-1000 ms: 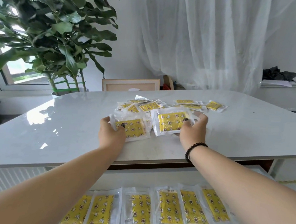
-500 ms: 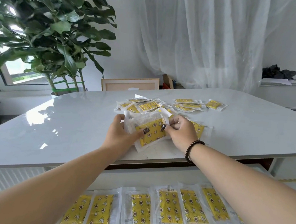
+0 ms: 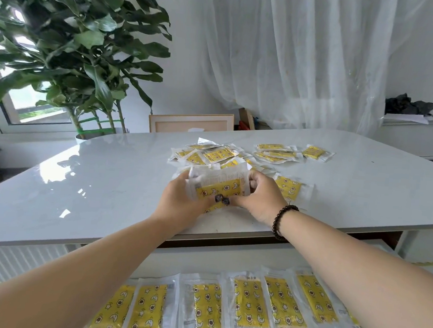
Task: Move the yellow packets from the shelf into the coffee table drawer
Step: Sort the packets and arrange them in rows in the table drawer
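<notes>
Both hands were on one small stack of packets (image 3: 221, 187), just in front of the loose pile (image 3: 211, 154) on the tabletop (image 3: 101, 181). Left hand (image 3: 182, 202) cupped the stack's left edge, right hand (image 3: 261, 197) its right edge, thumbs meeting on the front face. Fingers (image 3: 254, 178) on both sides were closed around the stack, not spread. Stack was tilted up toward me, lower edge at or near the tabletop; I couldn't tell if it touched. My read: squaring the edges so several packets could travel as one block instead of sliding apart, since the clear wrappers look slippery.

Relative to the pile: one packet (image 3: 289, 188) lay flat just to its right, near the right wrist. A smaller cluster (image 3: 275, 152) sat further right and back, with a single (image 3: 313, 152) beside it.

Drawer (image 3: 229, 257) was open below the near tabletop edge, between my forearms. A row of packets (image 3: 249, 302) lay flat in it side by side, long edges parallel, probably laid that way to fill it one layer deep.

Judgement: task partway done, many packets left on top. Next move would call for lowering the stack without letting it fan out.
</notes>
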